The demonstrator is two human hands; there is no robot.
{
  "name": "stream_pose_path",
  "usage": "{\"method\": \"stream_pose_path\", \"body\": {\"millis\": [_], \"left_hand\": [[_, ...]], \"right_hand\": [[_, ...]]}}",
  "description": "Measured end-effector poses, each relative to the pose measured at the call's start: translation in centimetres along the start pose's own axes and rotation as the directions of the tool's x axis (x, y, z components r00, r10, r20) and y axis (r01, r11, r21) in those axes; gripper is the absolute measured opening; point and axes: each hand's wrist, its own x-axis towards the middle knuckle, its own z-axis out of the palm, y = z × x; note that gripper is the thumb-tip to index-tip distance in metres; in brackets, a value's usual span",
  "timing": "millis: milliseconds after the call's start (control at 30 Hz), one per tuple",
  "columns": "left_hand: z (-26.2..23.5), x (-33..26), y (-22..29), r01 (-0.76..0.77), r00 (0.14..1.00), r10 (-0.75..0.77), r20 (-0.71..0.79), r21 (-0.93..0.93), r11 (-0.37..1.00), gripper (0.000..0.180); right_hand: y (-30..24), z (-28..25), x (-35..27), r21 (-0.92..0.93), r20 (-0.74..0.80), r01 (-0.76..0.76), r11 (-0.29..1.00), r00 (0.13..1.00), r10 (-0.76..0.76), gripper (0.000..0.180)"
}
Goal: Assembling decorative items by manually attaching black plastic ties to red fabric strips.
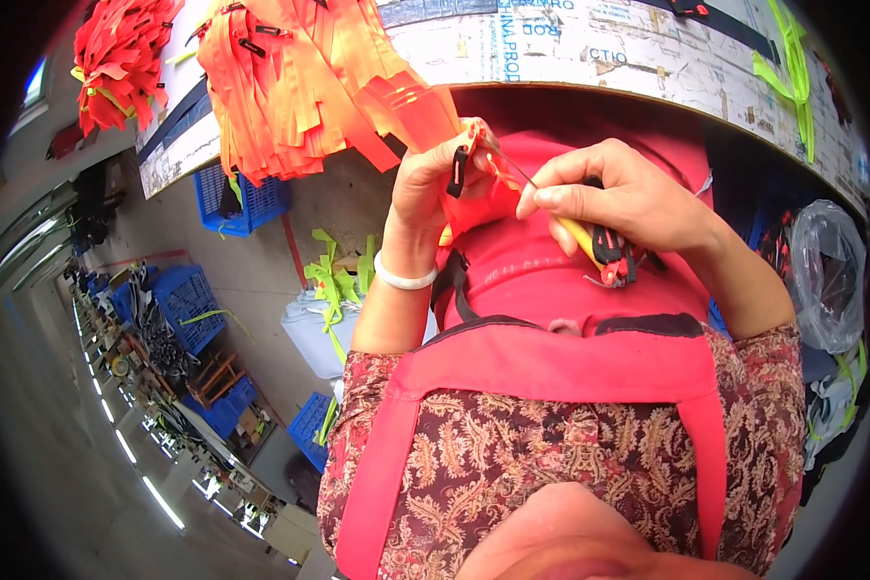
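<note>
My left hand (423,188) is closed on the end of an orange fabric strip (411,108), and a black zipper pull (457,172) hangs at its fingertips. In my right hand (643,198) is a yellow-handled tool (578,235) with a thin metal shaft, which points at the strip end in the left fingers. Several black cord pulls (611,253) are tucked in the right palm as well. A thick bundle of orange strips (271,106), some with black pulls, drapes over the table edge beside my left hand. Fingers partly hide the shaft's tip.
The table (590,58) is covered with worn, printed sheeting. Another red-orange bundle (116,63) hangs at the far left. Blue crates (240,205) stand on the floor to the left. Yellow-green strips (793,87) lie at the right, above a clear plastic bag (826,275).
</note>
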Motion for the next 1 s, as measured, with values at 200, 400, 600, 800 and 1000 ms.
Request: {"method": "stream_pose_path", "body": {"millis": [200,400,600,800,1000], "left_hand": [[0.8,-0.1,0.3,0.005,1.000,-0.005,0.030,0.014,1.000,0.023],[3.3,-0.2,-0.4,-0.182,0.930,0.280,-0.238,0.364,0.913,0.014],[1.9,-0.6,0.0,-0.208,0.903,0.305,-0.302,0.311,0.927,0.015],[2.1,-0.5,-0.3,-0.187,0.923,0.268,-0.276,0.286,0.940,0.018],[2.3,-0.6,0.3,-0.215,0.935,0.276,-0.223,0.263,0.940,0.016]], "right_hand": [[0.6,0.4,0.0,0.084,-0.016,0.037,0.996,0.999,-0.035,0.031],[1.3,0.5,1.5,0.161,-0.161,0.175,0.971,0.976,-0.150,0.028],[1.1,0.5,0.6,0.105,-0.037,0.116,0.988,0.993,-0.112,0.029],[1.0,0.9,0.9,0.090,-0.058,0.135,0.987,0.990,-0.131,0.028],[1.1,1.9,0.6,-0.040,-0.169,0.166,0.985,0.971,-0.170,0.027]]}}
